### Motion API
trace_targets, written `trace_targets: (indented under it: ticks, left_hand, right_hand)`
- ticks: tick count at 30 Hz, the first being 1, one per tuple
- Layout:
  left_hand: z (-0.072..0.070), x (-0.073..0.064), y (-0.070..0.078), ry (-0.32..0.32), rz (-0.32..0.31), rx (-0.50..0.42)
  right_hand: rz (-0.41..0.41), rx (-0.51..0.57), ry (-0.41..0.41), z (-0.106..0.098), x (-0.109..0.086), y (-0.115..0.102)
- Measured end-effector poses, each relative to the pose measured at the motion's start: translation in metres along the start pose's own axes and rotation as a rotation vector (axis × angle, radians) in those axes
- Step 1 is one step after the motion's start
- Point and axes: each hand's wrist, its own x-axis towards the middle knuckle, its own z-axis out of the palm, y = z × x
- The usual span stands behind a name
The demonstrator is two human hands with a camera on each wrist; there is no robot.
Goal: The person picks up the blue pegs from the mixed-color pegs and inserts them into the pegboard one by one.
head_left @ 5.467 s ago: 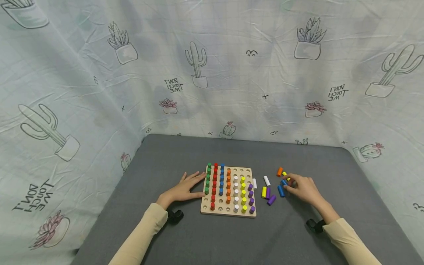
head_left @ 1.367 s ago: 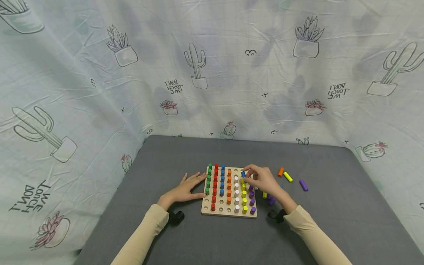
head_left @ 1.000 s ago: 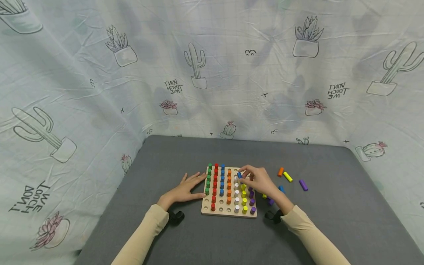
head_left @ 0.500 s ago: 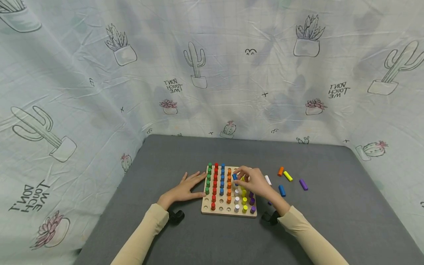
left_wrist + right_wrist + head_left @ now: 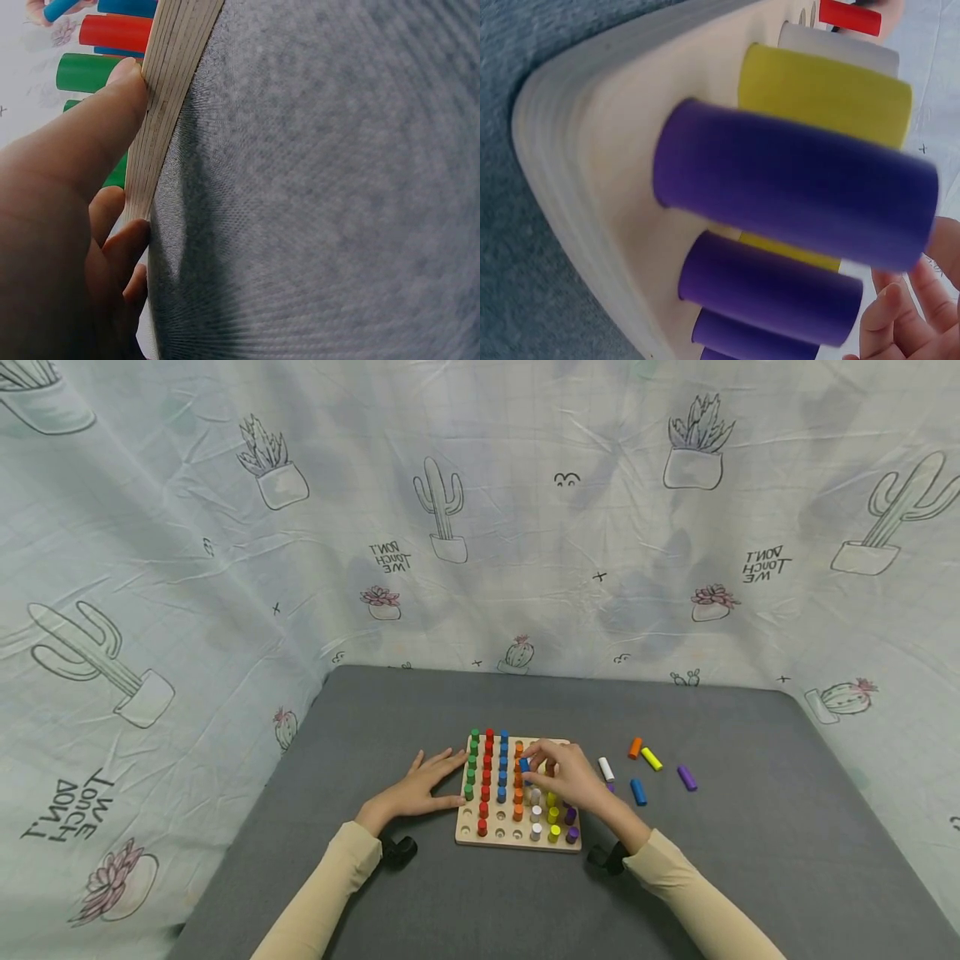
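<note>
A wooden pegboard [image 5: 517, 842] lies on the grey table, with columns of green, red, blue, orange, white, yellow and purple pegs standing in its holes. My left hand [image 5: 414, 788] rests at the board's left edge, thumb and fingers spread. In the left wrist view its thumb touches the edge beside a green peg [image 5: 90, 73]. Above the orange and white columns, my right hand [image 5: 570, 774] pinches a blue peg [image 5: 524, 766] between thumb and fingers. That hand covers part of the upper white, yellow and purple pegs. Purple pegs [image 5: 795, 184] fill the near part of the right wrist view.
Right of the board lie loose pegs: a white one [image 5: 606, 769], a blue one [image 5: 638, 792], an orange one [image 5: 635, 748], a yellow one [image 5: 652, 759] and a purple one [image 5: 687, 778]. Another purple peg is partly hidden by the right arm. A patterned cloth [image 5: 525, 527] hangs behind the table.
My right hand has picked up a blue peg from the loose pile and carried it leftward across the board. A loose purple peg now lies farther right. My left hand has stayed put.
</note>
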Motion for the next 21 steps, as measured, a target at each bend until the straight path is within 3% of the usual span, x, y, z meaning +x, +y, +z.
trace_targets:
  ticks: [21]
  left_hand:
    - [0.001, 0.000, -0.001, -0.006, -0.020, -0.001]
  right_hand:
    - [-0.029, 0.104, -0.032, 0.012, 0.001, -0.006]
